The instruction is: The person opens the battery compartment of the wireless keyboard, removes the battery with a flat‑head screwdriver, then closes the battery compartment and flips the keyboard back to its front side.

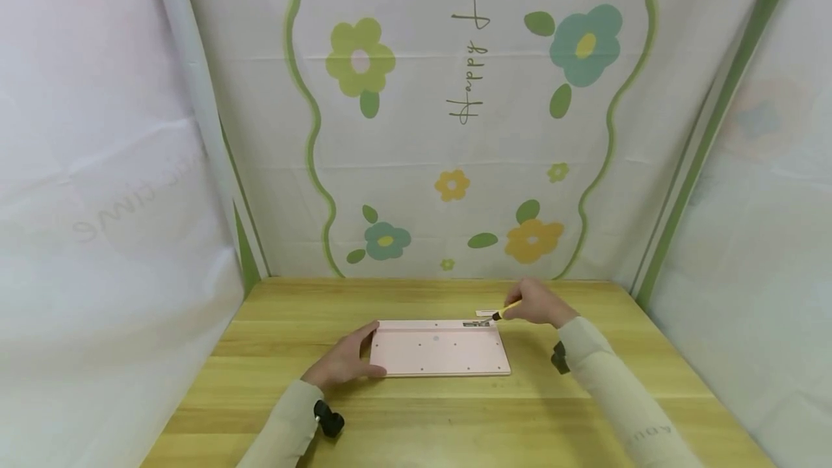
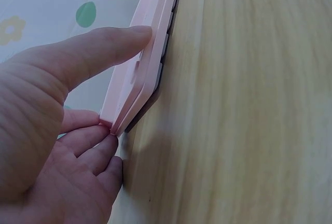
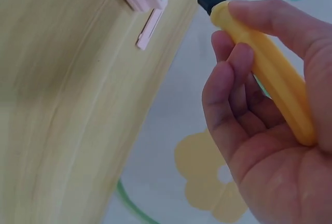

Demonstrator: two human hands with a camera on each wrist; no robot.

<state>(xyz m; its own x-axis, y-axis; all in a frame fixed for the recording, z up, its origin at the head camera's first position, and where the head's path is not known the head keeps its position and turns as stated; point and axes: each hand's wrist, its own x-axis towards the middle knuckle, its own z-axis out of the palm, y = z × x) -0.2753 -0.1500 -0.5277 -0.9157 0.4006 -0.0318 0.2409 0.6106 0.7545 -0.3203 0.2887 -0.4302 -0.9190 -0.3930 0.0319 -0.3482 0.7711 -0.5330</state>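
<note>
A pink keyboard (image 1: 403, 360) lies face down on the table, small screws dotting its back; dark keys show under its edge in the left wrist view. My left hand (image 1: 344, 363) grips its left end, thumb at the near edge and fingers at the far left corner. My right hand (image 1: 536, 303) holds a screwdriver (image 3: 262, 58) with a yellow handle and black collar. Its thin shaft points into the uncovered battery compartment (image 1: 477, 323) at the far right of the keyboard; whether the tip touches anything is unclear.
A narrow pink cover strip (image 3: 149, 29) lies on the wooden table (image 1: 403, 425) just behind the keyboard's right end. White flower-printed curtains (image 1: 416, 128) enclose the table at the back and both sides. Each wrist carries a black camera mount.
</note>
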